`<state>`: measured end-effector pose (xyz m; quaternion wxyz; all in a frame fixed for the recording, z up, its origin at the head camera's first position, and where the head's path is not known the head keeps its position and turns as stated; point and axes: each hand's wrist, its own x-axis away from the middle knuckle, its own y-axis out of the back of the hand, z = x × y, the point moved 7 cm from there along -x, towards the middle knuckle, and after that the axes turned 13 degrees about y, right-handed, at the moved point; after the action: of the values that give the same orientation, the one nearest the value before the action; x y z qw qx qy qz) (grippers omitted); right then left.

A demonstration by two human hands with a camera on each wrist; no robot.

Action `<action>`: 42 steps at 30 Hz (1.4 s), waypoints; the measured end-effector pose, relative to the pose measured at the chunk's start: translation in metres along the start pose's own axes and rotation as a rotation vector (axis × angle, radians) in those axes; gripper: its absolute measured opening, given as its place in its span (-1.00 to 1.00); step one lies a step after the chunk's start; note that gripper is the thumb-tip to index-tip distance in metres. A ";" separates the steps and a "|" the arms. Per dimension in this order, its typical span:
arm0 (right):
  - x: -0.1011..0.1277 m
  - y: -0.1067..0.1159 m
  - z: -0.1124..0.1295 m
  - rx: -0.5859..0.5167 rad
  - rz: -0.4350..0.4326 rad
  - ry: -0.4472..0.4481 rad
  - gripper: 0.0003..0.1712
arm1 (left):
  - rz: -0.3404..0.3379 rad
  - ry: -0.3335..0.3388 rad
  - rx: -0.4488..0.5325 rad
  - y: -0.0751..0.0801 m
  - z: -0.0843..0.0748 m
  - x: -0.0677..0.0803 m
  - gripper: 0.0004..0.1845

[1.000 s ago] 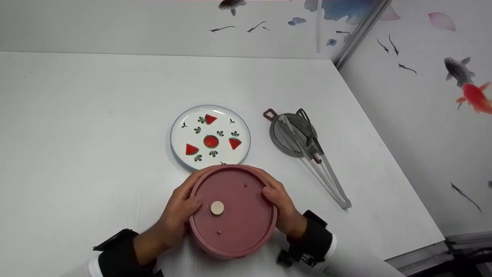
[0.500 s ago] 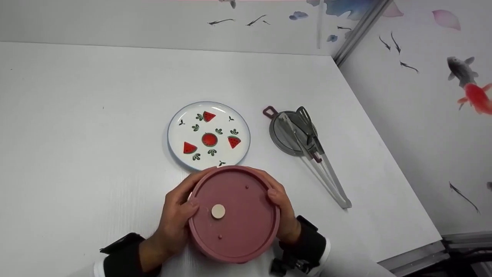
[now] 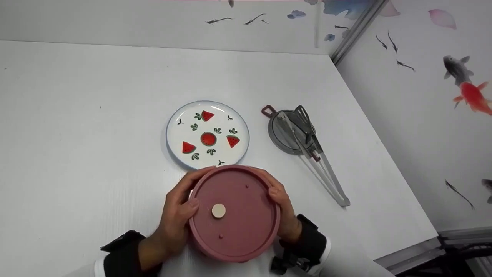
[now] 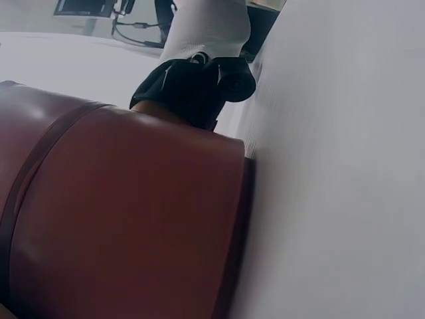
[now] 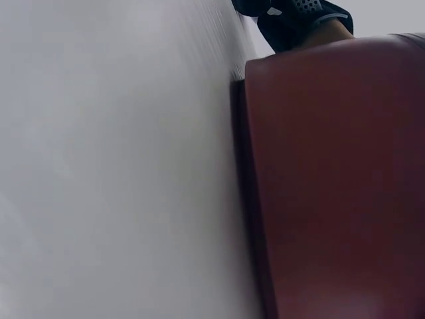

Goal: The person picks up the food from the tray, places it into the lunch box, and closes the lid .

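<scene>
Both hands clasp the round pink pot (image 3: 234, 213) from opposite sides, left hand (image 3: 175, 219) and right hand (image 3: 284, 215) curled round its wall, steadying it on the worktop (image 3: 77, 115). Just beyond lies a watermelon-patterned plate (image 3: 207, 134); farther right, tongs (image 3: 319, 165) rest across a grey lid (image 3: 288, 134).

White table (image 3: 96, 96) against pale walls (image 3: 415, 127) painted with fish (image 3: 471, 94) and petals, even light.
</scene>
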<state>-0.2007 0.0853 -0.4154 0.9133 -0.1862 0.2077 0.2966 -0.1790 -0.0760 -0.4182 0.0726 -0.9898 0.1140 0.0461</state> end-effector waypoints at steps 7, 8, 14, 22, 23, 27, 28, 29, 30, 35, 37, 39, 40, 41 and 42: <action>0.001 0.019 0.010 0.324 0.113 0.036 -0.42 | -0.010 -0.009 -0.068 0.003 -0.001 0.001 -0.45; 0.001 0.031 0.015 0.472 0.117 0.069 -0.46 | -0.011 -0.013 -0.075 0.003 -0.001 0.000 -0.45; 0.007 0.139 0.048 1.511 -0.114 0.054 -0.54 | -0.025 -0.085 -0.101 0.005 -0.003 -0.002 -0.45; 0.036 0.211 0.032 1.648 -0.010 -0.623 -0.04 | -0.030 -0.096 -0.113 0.004 -0.003 -0.002 -0.46; 0.037 0.211 0.031 1.634 0.000 -0.643 -0.03 | -0.030 -0.101 -0.114 0.004 -0.003 -0.002 -0.46; 0.035 0.212 0.032 1.610 0.009 -0.665 -0.08 | -0.030 -0.131 -0.109 0.004 -0.008 0.000 -0.45; 0.034 0.212 0.031 1.601 0.012 -0.666 -0.09 | -0.028 -0.137 -0.107 0.005 -0.008 0.000 -0.45; 0.034 0.213 0.030 1.589 0.014 -0.668 -0.11 | -0.025 -0.138 -0.105 0.005 -0.009 0.000 -0.45; 0.034 0.214 0.029 1.575 0.014 -0.668 -0.12 | -0.023 -0.140 -0.103 0.005 -0.009 0.001 -0.45; 0.033 0.219 0.028 1.497 -0.005 -0.599 -0.21 | -0.017 -0.121 -0.111 0.004 -0.009 0.001 -0.45; 0.032 0.220 0.032 1.487 -0.019 -0.529 -0.24 | -0.017 -0.114 -0.115 0.004 -0.009 0.001 -0.46; 0.030 0.220 0.037 1.486 -0.034 -0.451 -0.25 | -0.019 -0.109 -0.121 0.004 -0.008 0.001 -0.46; 0.029 0.220 0.040 1.487 -0.046 -0.419 -0.25 | -0.020 -0.108 -0.123 0.004 -0.008 0.000 -0.46; 0.028 0.221 0.043 1.493 -0.060 -0.397 -0.25 | -0.020 -0.110 -0.124 0.004 -0.008 0.000 -0.46; 0.027 0.223 0.046 1.496 -0.077 -0.382 -0.25 | -0.020 -0.109 -0.127 0.005 -0.008 0.000 -0.46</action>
<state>-0.3064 0.2874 -0.4380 0.8258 0.5279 0.1850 0.0725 -0.1796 -0.0817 -0.4113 0.0164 -0.9895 0.0969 0.1062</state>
